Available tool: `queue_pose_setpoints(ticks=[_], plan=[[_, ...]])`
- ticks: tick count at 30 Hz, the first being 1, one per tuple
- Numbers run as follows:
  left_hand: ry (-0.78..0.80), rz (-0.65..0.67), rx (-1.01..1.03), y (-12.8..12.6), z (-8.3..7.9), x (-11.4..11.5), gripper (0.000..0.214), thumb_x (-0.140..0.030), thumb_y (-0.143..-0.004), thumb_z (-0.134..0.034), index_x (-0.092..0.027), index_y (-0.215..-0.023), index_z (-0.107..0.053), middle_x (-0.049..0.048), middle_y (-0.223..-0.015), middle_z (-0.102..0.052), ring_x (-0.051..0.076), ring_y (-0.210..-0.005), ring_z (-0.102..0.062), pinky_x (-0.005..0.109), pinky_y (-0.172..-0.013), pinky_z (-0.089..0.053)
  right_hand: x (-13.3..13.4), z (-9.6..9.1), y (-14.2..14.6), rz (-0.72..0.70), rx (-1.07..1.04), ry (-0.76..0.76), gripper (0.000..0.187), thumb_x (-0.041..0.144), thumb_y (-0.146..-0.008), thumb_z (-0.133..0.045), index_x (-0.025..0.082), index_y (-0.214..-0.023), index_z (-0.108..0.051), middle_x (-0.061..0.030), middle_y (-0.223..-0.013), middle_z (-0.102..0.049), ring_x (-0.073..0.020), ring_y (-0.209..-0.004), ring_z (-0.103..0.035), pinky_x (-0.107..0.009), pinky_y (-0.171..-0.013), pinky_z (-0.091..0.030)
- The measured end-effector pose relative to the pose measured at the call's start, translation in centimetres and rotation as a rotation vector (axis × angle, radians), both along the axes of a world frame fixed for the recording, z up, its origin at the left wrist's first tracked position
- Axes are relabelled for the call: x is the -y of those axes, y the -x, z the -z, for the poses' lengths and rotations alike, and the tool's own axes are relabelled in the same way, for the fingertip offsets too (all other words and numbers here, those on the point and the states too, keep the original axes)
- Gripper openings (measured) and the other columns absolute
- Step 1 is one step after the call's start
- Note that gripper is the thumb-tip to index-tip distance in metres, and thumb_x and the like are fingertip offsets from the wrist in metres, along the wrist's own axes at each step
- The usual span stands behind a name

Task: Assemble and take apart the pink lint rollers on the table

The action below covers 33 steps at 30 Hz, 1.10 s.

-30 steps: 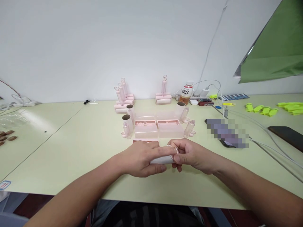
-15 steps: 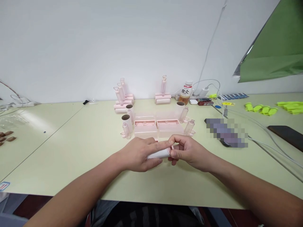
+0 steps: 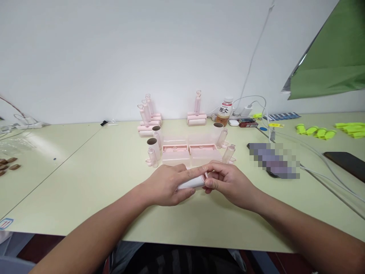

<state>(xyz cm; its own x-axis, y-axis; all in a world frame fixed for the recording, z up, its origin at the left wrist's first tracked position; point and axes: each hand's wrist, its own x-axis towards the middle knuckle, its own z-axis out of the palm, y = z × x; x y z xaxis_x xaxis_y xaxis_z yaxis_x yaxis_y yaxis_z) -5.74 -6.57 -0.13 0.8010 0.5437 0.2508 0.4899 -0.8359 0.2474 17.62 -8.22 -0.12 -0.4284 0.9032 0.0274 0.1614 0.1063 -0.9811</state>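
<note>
Between both hands is a lint roller (image 3: 191, 183), its white roll facing me and a pink edge at its right end. My left hand (image 3: 171, 184) wraps round the roll from the left, the index finger stretched along its top. At the right end, my right hand (image 3: 224, 180) pinches the pink part with thumb and fingers; its fingers hide most of that part. Just beyond the hands lie two open pink cases (image 3: 175, 160) side by side. White paper rolls (image 3: 152, 144) with brown cores and clear pink handles (image 3: 228, 154) stand on either side of them.
Lint rollers (image 3: 196, 120) with upright handles stand along the wall, with more (image 3: 146, 131) to their left. A drink bottle (image 3: 224, 112), cables and a phone (image 3: 272, 161) are at the right. Neon yellow pieces (image 3: 315, 131) lie farther right; brown pieces (image 3: 11, 163) are far left.
My right fingers have shifted slightly at the pink end, and the roller has tilted a little. Both hands keep their hold; the things on the table stay put.
</note>
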Motion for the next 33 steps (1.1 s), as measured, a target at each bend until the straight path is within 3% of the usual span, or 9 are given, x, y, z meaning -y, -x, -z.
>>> queue_pose_setpoints(ticks=[14,33], plan=[[0.012,-0.015,0.016,-0.1,0.1,0.1,0.069,-0.04,-0.092,-0.052,-0.04,-0.153,-0.019,0.0003,-0.088,-0.058,0.015,-0.071,-0.057,0.025,-0.065,-0.042,0.0,0.4,0.0,0.012,0.042,-0.128,0.026,0.045,-0.084,-0.067,0.02,-0.088,-0.067,-0.0024,-0.083,-0.056,-0.0157,-0.067,-0.065,-0.03,-0.065,-0.056],[0.086,-0.008,0.029,-0.2,-0.1,0.1,0.066,-0.039,-0.091,-0.053,-0.036,-0.152,-0.026,0.0032,-0.096,-0.063,0.017,-0.075,-0.06,0.027,-0.067,-0.045,0.0,1.2,-0.2,-0.004,0.056,-0.186,0.026,0.041,-0.088,-0.064,0.022,-0.104,-0.07,-0.0023,-0.087,-0.053,-0.0144,-0.067,-0.065,-0.029,-0.065,-0.056]])
